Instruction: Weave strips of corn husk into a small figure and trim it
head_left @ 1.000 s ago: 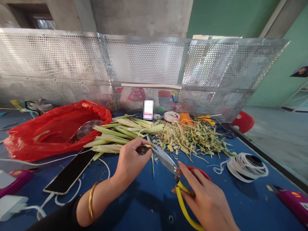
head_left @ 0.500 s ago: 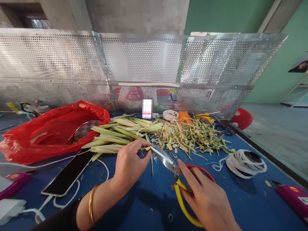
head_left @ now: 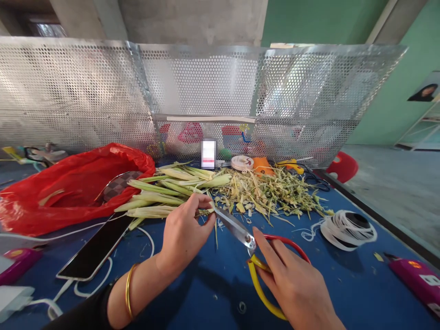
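My left hand (head_left: 185,227) is closed in a pinch on a small, pale green strip of corn husk (head_left: 211,208), mostly hidden by the fingertips. In my right hand (head_left: 297,279) is a pair of scissors (head_left: 235,225) with one red and one yellow handle loop. The blades point up and left, their tips touching or very close to the pinched strip. Just beyond my left hand lies a pile of long, pale green husks (head_left: 165,199). A heap of chopped husk scraps (head_left: 275,190) spreads out to its right.
A red plastic bag (head_left: 75,183) stands open on the left, behind a black-screened phone (head_left: 94,250) with white cables. On the right are a spool of white cord (head_left: 349,231) and a purple tool (head_left: 414,277). A perforated metal screen (head_left: 213,82) borders the blue table's back.
The scissor blades have turned slightly and look closer together at the strip in my left fingers. Both hands stay almost in place. The whole view has shifted a little.
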Demonstrator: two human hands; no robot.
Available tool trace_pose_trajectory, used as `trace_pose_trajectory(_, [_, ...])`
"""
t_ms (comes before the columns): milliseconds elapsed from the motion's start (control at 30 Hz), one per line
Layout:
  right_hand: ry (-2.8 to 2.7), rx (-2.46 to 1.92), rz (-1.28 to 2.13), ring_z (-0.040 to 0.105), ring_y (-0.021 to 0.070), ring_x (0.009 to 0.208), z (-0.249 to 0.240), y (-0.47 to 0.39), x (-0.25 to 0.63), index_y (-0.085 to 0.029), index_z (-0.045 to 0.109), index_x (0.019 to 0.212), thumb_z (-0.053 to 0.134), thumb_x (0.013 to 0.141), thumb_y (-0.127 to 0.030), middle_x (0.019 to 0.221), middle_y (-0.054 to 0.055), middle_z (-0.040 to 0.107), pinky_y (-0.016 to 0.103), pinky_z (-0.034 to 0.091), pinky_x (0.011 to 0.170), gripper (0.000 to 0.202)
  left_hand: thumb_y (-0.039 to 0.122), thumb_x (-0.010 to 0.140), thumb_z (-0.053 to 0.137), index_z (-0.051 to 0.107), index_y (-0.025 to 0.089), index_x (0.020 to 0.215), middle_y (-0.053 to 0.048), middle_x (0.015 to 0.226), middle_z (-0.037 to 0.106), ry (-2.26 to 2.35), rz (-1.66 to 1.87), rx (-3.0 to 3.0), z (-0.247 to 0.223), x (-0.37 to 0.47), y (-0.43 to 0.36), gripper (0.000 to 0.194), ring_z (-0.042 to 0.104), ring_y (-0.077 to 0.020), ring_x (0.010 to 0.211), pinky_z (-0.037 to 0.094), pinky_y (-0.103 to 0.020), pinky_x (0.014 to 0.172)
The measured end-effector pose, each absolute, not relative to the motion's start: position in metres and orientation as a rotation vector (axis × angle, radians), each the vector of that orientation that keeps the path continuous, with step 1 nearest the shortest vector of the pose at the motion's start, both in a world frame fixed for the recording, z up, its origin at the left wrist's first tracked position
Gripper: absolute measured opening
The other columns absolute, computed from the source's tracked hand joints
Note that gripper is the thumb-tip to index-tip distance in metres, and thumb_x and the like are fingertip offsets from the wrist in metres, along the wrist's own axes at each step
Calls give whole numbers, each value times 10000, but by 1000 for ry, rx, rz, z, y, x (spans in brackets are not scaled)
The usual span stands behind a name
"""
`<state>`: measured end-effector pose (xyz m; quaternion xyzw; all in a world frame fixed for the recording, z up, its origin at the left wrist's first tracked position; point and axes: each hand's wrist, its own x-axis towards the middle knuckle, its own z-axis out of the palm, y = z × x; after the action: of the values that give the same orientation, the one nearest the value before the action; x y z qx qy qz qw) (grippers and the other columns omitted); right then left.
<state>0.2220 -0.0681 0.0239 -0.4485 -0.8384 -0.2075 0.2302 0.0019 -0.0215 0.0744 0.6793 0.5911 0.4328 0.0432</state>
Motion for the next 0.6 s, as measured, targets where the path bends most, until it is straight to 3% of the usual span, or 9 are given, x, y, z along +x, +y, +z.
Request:
trace_pose_trajectory(167, [-2286, -1229, -515, 610, 143, 534, 22, -67, 222, -136, 441, 1357, 230, 978, -278, 819, 93, 636, 212, 462, 422, 457, 191, 697, 638, 580, 250, 918, 22, 794, 708, 1807, 1297, 2086, 74, 1, -21, 236, 614, -150, 658, 416, -239, 625])
trace_pose_trajectory(300, [-2159, -1227, -140, 656, 161, 628, 26, -66, 220, -168, 443, 1343, 356, 956, -345, 900, 103, 650, 208, 516, 474, 434, 236, 702, 658, 628, 237, 912, 20, 767, 694, 1765, 1266, 1933, 74, -1, -18, 211, 568, -132, 580, 398, -238, 564])
trace_pose_trajectory(400, [-2007, -1222, 149, 656, 160, 649, 31, -66, 219, -177, 452, 1321, 502, 897, -406, 896, 89, 642, 215, 547, 550, 485, 286, 710, 676, 668, 201, 831, 3, 736, 681, 1560, 1244, 1678, 76, -3, -14, 148, 575, -138, 620, 421, -238, 590])
trace_pose_trajectory(500, [-1956, -1231, 224, 635, 158, 627, 33, -66, 219, -184, 456, 1323, 569, 851, -437, 873, 77, 630, 220, 540, 535, 548, 276, 673, 727, 678, 163, 757, -12, 766, 681, 1328, 1275, 1337, 77, -4, -10, 149, 590, -131, 715, 438, -216, 663])
trace_pose_trajectory(600, [-1977, -1249, 203, 619, 151, 605, 32, -63, 220, -189, 472, 1313, 596, 834, -427, 865, 72, 627, 221, 529, 518, 549, 225, 635, 764, 678, 143, 739, 10, 697, 642, 1198, 1234, 983, 77, -4, -8, 158, 540, -76, 616, 419, -170, 604])
